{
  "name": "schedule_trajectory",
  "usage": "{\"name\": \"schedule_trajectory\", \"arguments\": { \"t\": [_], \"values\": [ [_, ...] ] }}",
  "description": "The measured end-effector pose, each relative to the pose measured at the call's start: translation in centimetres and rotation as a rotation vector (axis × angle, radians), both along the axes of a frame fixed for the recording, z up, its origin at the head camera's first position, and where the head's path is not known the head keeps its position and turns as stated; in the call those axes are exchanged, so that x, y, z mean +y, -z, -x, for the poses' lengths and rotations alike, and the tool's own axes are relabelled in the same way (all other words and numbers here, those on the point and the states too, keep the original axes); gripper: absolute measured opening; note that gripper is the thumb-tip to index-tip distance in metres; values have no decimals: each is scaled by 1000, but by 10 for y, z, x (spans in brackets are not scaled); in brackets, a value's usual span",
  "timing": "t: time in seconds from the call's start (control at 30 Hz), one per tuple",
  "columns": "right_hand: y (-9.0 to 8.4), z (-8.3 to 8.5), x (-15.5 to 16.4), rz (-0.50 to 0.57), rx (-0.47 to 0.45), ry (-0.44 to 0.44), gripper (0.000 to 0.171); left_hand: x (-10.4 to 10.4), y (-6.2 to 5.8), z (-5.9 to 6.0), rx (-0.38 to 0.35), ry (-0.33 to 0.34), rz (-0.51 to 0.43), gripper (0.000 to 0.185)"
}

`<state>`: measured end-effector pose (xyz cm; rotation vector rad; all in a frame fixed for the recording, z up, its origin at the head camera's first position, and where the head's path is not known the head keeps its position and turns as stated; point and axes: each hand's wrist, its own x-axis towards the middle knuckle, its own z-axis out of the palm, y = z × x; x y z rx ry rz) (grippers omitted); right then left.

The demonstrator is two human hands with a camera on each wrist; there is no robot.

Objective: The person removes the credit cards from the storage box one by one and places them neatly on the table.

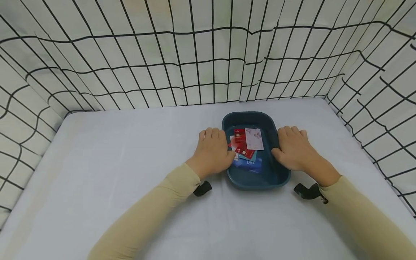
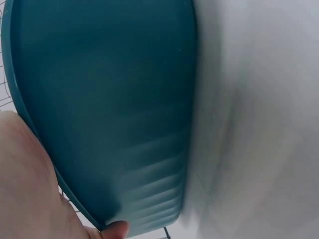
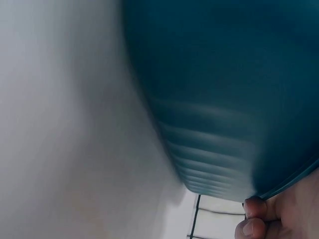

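Dark blue tray [image 1: 256, 182] set on the white table [image 1: 107, 173], gripped at opposite side rims by left hand [image 1: 212, 151] and right hand [image 1: 294, 151], thumbs hooked inside, probably so the loose cards [image 1: 247, 144] are kept level.

In both wrist views the picture's edge is cutting off the teal tray [image 2: 109, 99], its wall blurring. The left hand [image 1: 212, 151] is hiding the cards' [image 1: 247, 144] left edge; their print is staying too small to read.
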<state>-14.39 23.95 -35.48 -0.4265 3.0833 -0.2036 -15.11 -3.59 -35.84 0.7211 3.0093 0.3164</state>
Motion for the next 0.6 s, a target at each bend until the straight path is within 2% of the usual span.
{"name": "schedule_trajectory", "arguments": {
  "t": [0.33, 0.6],
  "values": [
    [3, 2, -21, 41, 30, -36, 24, -24, -1, -7, 43, -20, 18, 39],
    [5, 2, -41, 62, 27, -47, 25, -44, -2, -14, 93, -37, -5, 32]
  ]
}}
